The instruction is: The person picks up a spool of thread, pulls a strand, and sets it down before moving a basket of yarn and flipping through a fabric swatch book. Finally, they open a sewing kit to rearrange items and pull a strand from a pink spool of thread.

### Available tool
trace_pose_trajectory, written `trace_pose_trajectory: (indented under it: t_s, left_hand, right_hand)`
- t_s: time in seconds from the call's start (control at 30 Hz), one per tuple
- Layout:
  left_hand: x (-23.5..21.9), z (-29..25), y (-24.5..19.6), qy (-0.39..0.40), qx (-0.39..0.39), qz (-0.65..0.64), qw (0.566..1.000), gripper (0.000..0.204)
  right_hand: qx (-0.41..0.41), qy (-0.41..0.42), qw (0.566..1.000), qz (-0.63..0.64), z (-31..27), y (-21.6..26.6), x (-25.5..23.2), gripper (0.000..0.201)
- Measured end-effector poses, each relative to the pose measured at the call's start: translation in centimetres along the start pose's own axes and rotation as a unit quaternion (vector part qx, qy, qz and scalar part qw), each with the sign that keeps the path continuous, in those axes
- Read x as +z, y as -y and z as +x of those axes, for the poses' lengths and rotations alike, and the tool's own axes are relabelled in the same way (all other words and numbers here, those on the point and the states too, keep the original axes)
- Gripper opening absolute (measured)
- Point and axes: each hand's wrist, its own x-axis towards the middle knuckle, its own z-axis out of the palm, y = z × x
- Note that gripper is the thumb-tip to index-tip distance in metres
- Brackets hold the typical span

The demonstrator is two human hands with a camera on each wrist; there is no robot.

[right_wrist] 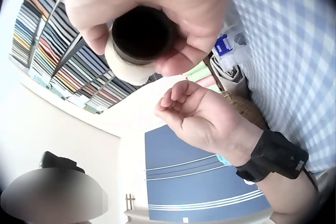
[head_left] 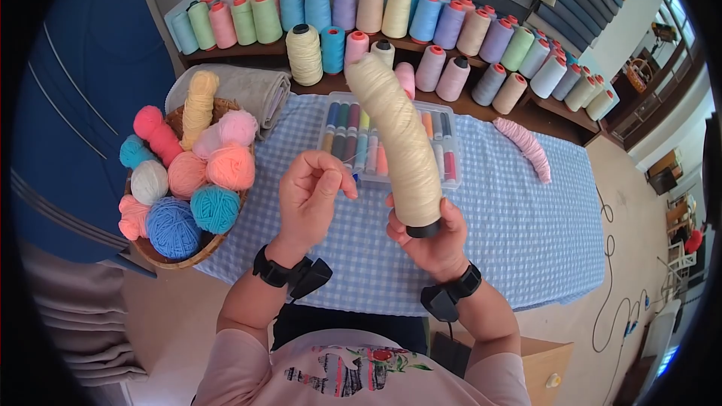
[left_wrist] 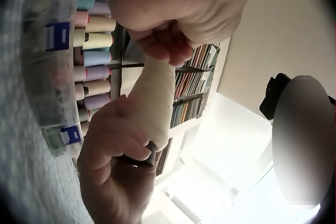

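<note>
My right hand (head_left: 432, 244) grips a large cone of cream thread (head_left: 400, 143) near its black base, with fingers and thumb curled round it. The cone is held up over the table, leaning to the left, its narrow end away from me. In the right wrist view the hollow black base (right_wrist: 143, 34) faces the camera. Left of the cone, my left hand (head_left: 310, 199) is raised with thumb and forefinger pinched together. A faint strand of thread (head_left: 362, 156) shows by its fingertips. In the left wrist view, the left fingers (left_wrist: 168, 50) overlap the cone's narrow end.
Behind the cone lies a clear plastic case (head_left: 329, 116) of small coloured spools. A wicker basket (head_left: 197, 257) of yarn balls stands at left, near a folded grey cloth (head_left: 259, 79). Many thread cones (head_left: 316, 6) line the back shelf. A pink thread bundle (head_left: 524, 149) lies on the checked tablecloth (head_left: 519, 240).
</note>
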Motion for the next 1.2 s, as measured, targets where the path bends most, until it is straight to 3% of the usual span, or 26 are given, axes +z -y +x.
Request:
trace_pose_trajectory:
  t_s: [0.07,0.27,0.4,0.6,0.8,0.87,1.0,1.07,1.1,1.17,1.2]
  left_hand:
    - [-0.1,0.0,-0.2,-0.008,-0.058,-0.003,0.998,0.013]
    - [-0.5,0.0,0.1,-0.017,-0.136,0.030,0.990,0.013]
    - [-0.6,0.0,0.3,-0.012,-0.131,0.059,0.989,0.014]
    - [-1.1,0.1,0.7,-0.049,-0.090,-0.019,0.995,0.017]
    - [-0.2,0.5,0.1,-0.041,-0.060,-0.113,0.991,0.047]
    - [-1.0,0.6,0.2,0.030,-0.111,-0.210,0.971,0.065]
    - [-2.2,0.3,0.4,0.072,-0.069,-0.213,0.972,0.067]
    - [-1.6,0.0,-0.6,0.002,-0.119,-0.213,0.970,0.053]
    - [-1.4,-0.1,-0.8,-0.001,-0.116,-0.211,0.971,0.053]
    - [-1.2,-0.2,-1.0,-0.031,-0.067,-0.170,0.983,0.027]
    - [-1.2,-0.2,-1.1,-0.033,-0.065,-0.170,0.983,0.027]
  right_hand:
    - [0.012,0.003,0.999,0.035,0.0,0.1,-0.2,0.064]
    - [0.068,0.019,0.989,0.131,0.2,0.7,-0.8,0.066]
    - [0.085,0.043,0.983,0.155,0.1,0.9,-1.1,0.068]
    - [0.096,0.057,0.982,0.150,-0.1,1.0,-1.1,0.068]
    - [0.118,0.099,0.985,0.081,0.0,0.5,-1.3,0.075]
    - [0.138,0.094,0.984,0.064,-0.1,0.3,-1.5,0.078]
    - [0.150,0.100,0.983,0.021,-0.2,0.1,-2.1,0.080]
    - [0.169,0.091,0.981,-0.016,-0.3,0.0,-2.5,0.081]
    - [0.173,0.094,0.980,-0.016,-0.3,-0.1,-2.8,0.081]
    - [0.169,0.101,0.980,-0.007,-0.4,-0.4,-3.4,0.078]
    - [0.171,0.102,0.980,-0.008,-0.4,-0.4,-3.4,0.078]
